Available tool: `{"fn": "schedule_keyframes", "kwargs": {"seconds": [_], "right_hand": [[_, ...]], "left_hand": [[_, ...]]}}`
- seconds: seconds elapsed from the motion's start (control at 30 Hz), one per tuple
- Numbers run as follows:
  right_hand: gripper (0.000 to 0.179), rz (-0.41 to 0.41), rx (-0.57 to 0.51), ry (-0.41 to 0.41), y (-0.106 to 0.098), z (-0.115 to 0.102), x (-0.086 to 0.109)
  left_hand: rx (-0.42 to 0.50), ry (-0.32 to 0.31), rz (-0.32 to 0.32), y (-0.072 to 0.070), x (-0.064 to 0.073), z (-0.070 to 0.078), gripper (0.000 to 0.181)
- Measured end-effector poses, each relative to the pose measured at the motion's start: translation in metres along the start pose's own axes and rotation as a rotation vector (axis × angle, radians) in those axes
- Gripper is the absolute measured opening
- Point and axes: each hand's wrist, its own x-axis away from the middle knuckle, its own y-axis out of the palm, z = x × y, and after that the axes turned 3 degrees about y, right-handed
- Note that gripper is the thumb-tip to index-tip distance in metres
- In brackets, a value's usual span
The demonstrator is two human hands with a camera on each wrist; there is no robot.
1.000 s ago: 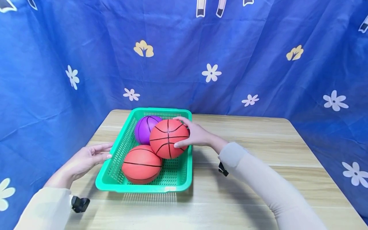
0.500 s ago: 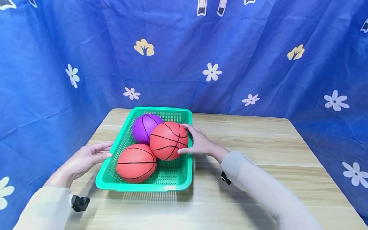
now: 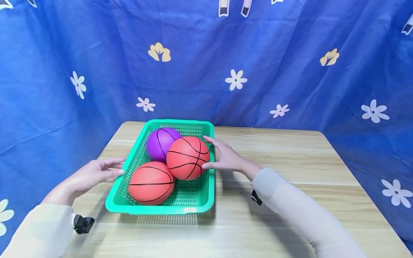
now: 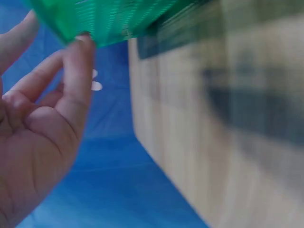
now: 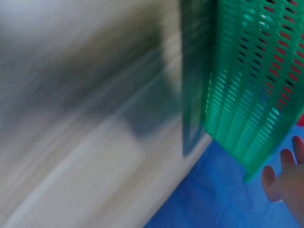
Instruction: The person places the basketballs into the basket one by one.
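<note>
A green plastic basket stands on the table, holding two orange-red toy basketballs and a purple one. The purple ball lies at the back left. One orange-red ball is at the front left, the other orange-red ball at the right, touching its neighbours. My right hand hovers over the basket's right rim, fingers spread beside the right ball and holding nothing. My left hand is at the left rim with relaxed fingers; in the left wrist view a fingertip overlaps the basket's edge.
The basket sits on the left part of a light wooden table. A blue curtain with flower prints hangs behind and at both sides. Black wrist cameras are worn under both sleeves. Both wrist views are blurred.
My right hand has let go of the right orange-red ball and drawn off to the right. That ball has turned and settled; the other two have shifted slightly left. My left wrist has moved slightly left.
</note>
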Motion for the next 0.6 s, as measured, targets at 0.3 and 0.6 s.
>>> {"fn": "schedule_keyframes", "kwargs": {"seconds": [0.3, 0.6], "right_hand": [[0.068, 0.054, 0.021, -0.022, -0.039, -0.001, 0.004], [0.06, 0.105, 0.066, 0.064, -0.08, -0.004, 0.016]], "left_hand": [[-0.199, 0.016, -0.015, -0.008, -0.014, 0.062, 0.07], [-0.294, 0.054, -0.009, 0.019, -0.032, 0.136, 0.08]]}}
